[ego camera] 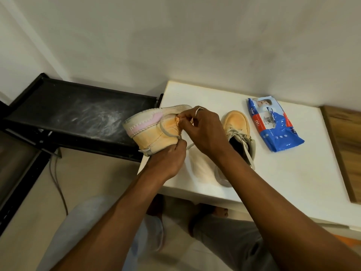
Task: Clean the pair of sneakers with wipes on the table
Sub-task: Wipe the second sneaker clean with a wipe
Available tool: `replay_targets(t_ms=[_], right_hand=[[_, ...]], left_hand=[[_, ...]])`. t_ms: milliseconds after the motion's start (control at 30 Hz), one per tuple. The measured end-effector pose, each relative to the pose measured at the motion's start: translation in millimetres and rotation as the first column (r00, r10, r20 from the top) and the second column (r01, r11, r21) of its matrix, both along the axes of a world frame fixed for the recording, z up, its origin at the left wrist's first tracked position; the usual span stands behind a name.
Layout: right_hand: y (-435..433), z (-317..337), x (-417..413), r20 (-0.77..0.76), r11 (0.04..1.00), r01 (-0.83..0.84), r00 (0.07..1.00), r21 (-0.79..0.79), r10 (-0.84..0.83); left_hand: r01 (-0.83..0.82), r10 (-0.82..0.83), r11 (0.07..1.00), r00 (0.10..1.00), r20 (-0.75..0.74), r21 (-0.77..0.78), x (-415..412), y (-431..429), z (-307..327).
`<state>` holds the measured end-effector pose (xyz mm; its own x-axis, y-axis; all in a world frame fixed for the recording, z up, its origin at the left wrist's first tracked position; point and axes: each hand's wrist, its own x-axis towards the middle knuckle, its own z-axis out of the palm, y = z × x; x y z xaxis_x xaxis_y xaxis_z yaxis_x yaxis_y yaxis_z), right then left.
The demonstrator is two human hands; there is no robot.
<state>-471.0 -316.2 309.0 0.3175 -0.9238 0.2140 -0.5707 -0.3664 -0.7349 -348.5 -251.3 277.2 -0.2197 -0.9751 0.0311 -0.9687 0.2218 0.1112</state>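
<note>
At centre left, a dusty black shelf (78, 110) adjoins the smooth white worktop (293, 173). The left hand (168, 157) grips a peach canvas sneaker (152, 132) on its side. The right hand (201, 130) pinches its lace (166, 132). The second sneaker (237, 124) stands right of centre, beside a crinkled blue wipes pack (277, 130).

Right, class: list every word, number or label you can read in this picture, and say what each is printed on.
"2297": sideways on the red band of the wipes pack.
"Tee", or close to it: white letters on the pack's blue end, partly unclear.
Barcode sticker on the pack: print too small to read.
Held sneaker and sneaker on the table: no text visible.
</note>
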Motion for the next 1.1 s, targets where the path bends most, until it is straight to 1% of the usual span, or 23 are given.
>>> replay_targets(t_ms=[100, 133, 167, 200, 267, 333, 367, 400, 467, 500, 567, 600, 633, 700, 733, 767, 800, 833, 900, 967, 1000, 1033, 1100], right_hand=[[10, 5, 2, 0.03, 0.989, -0.145, 0.989, 0.002, 0.145], [14, 9, 4, 0.04, 0.976, -0.216, 0.975, -0.007, 0.217], [14, 11, 5, 0.043, 0.965, -0.263, 0.964, -0.018, 0.263], [12, 12, 4, 0.036, 0.962, -0.273, 0.961, -0.026, 0.274], [6, 10, 0, 0.017, 0.976, -0.216, 0.976, -0.019, 0.217], [5, 10, -4, -0.006, 0.978, -0.207, 0.978, -0.008, 0.207], [8, 11, -5, -0.021, 0.97, -0.243, 0.97, -0.017, 0.242], [10, 13, -5, -0.034, 0.955, -0.294, 0.956, -0.033, 0.293], [13, 18, -5, -0.05, 0.921, -0.385, 0.923, -0.062, 0.382], [11, 17, -5, -0.068, 0.917, -0.394, 0.919, -0.07, 0.389], [5, 14, -8, -0.117, 0.939, -0.333, 0.939, -0.081, 0.323], [3, 12, -9, -0.13, 0.952, -0.293, 0.951, -0.084, 0.281], [3, 12, -10, -0.13, 0.957, -0.278, 0.955, -0.084, 0.266], [9, 13, -11, -0.125, 0.937, -0.335, 0.938, -0.101, 0.322], [14, 15, -9, -0.139, 0.915, -0.387, 0.918, -0.118, 0.37], [18, 17, -6, -0.162, 0.892, -0.43, 0.898, -0.136, 0.408], [19, 17, -3, -0.189, 0.883, -0.443, 0.89, -0.154, 0.414], [18, 17, -2, -0.211, 0.89, -0.422, 0.899, -0.175, 0.385], [13, 15, -2, -0.22, 0.917, -0.333, 0.933, -0.219, 0.286], [12, 15, -3, -0.206, 0.923, -0.317, 0.939, -0.219, 0.274], [14, 16, -3, -0.212, 0.909, -0.356, 0.926, -0.218, 0.312], [18, 16, -2, -0.235, 0.886, -0.408, 0.904, -0.221, 0.357], [25, 17, 3, -0.312, 0.841, -0.483, 0.86, -0.246, 0.403]], left_hand=[[-0.015, 0.026, 0.996, 0.992, -0.127, 0.087, -7, -2, 4], [-0.005, 0.017, 0.996, 0.99, -0.139, 0.088, -8, -2, 6], [0.035, -0.027, 0.994, 0.997, -0.075, 0.102, -9, -3, 11], [0.059, -0.057, 0.995, 0.998, -0.02, 0.081, -6, -4, 8], [0.073, -0.073, 0.996, 0.997, -0.014, 0.053, -3, -2, 6], [0.017, -0.015, 0.998, 0.999, -0.035, 0.063, -1, -4, 0], [-0.008, 0.009, 1.0, 0.998, -0.064, 0.017, -1, -3, -1], [-0.01, 0.017, 0.997, 0.995, -0.094, 0.073, -1, -2, 4], [0.025, -0.03, 0.998, 0.993, -0.117, -0.05, 0, 0, 2], [0.034, -0.032, 0.999, 0.996, -0.081, 0.026, -1, 0, 5], [0.007, 0.025, 0.978, 0.988, -0.15, 0.208, 2, -2, 20], [-0.021, 0.078, 0.969, 0.971, -0.225, 0.246, 2, -1, 13], [-0.042, 0.093, 0.977, 0.966, -0.24, 0.208, 0, -1, 7], [-0.072, 0.098, 0.984, 0.982, -0.161, 0.16, -2, 0, 7], [-0.009, 0.03, 0.986, 0.992, -0.122, 0.165, -5, 0, 9], [-0.021, 0.052, 0.981, 0.986, -0.157, 0.193, -7, -3, 13], [-0.127, 0.178, 0.96, 0.965, -0.194, 0.249, -5, -2, 15], [-0.132, 0.188, 0.944, 0.968, -0.164, 0.301, -2, -2, 15], [-0.053, 0.08, 0.966, 0.992, -0.098, 0.253, -5, -1, 25], [-0.033, 0.03, 0.983, 0.999, 0.018, 0.183, -4, 0, 19], [-0.081, 0.078, 0.965, 0.997, 0.024, 0.249, -6, 1, 22], [-0.079, 0.05, 0.952, 0.994, 0.102, 0.296, -5, 1, 16], [-0.124, 0.142, 0.918, 0.99, -0.02, 0.376, -8, 0, 14]])
